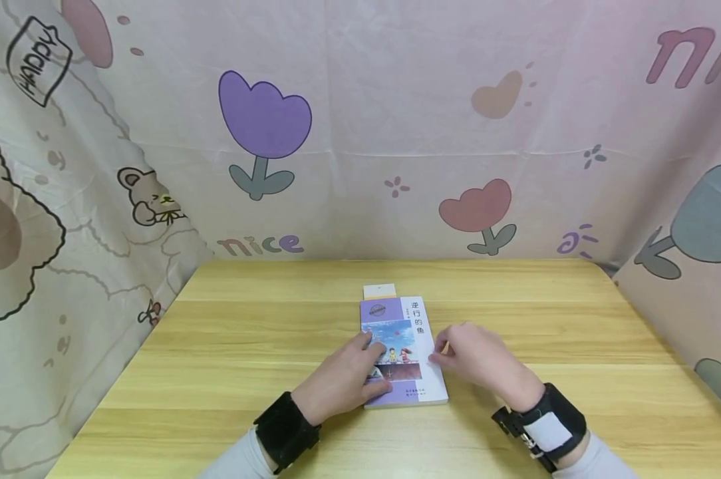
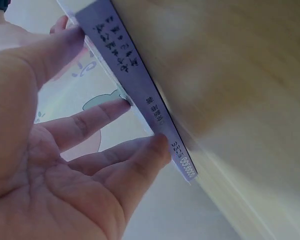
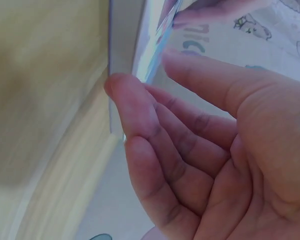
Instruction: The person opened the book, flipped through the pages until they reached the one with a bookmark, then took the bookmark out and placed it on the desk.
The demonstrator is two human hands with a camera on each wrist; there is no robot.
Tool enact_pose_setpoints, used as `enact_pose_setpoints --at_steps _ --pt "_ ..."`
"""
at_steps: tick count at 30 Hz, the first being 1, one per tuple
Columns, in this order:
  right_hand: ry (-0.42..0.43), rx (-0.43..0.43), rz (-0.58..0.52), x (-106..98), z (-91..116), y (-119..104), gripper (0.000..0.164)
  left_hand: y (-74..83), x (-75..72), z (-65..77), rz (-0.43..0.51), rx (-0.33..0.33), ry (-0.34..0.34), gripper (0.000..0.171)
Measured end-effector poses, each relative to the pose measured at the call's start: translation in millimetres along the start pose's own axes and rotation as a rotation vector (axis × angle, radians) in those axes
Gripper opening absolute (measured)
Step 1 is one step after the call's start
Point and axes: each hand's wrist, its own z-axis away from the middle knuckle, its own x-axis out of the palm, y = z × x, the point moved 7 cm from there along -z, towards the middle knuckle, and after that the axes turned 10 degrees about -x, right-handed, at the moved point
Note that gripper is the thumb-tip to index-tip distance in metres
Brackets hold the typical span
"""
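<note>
A paperback book (image 1: pixel 405 392) with a purple-and-white cover and a picture of two figures under a blue sky lies closed on the table. My left hand (image 1: pixel 345 376) rests on its left side, fingers spread over the cover. In the left wrist view, fingertips touch the printed purple spine (image 2: pixel 135 85). Beside the book's right edge is my right hand (image 1: pixel 477 356), fingers bent. In the right wrist view, its index fingertip (image 3: pixel 121 85) is at the page edges (image 3: pixel 124 45), while the thumb (image 3: pixel 190 70) stands apart from that finger, close over the cover.
A small white piece with an orange band (image 1: pixel 380 291) sticks out past the book's far edge. The light wooden table (image 1: pixel 265 313) extends to both sides. Printed cloth (image 1: pixel 366 133) hangs behind it and along the sides. Both wrists wear black straps (image 1: pixel 287 431).
</note>
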Motion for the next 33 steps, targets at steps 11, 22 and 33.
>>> enact_pose_setpoints --at_steps 11,22,33 --pt "0.012 0.071 -0.022 -5.4 0.8 15.2 0.013 2.7 1.5 -0.6 0.019 -0.008 -0.014 0.058" --pt "0.012 0.068 -0.022 -2.3 2.1 20.6 0.011 11.8 -2.1 2.7 0.030 0.023 -0.042 0.056" --pt "0.017 0.057 -0.014 -1.0 1.2 20.9 0.008 13.4 -8.8 7.6 0.043 0.015 -0.157 0.066"
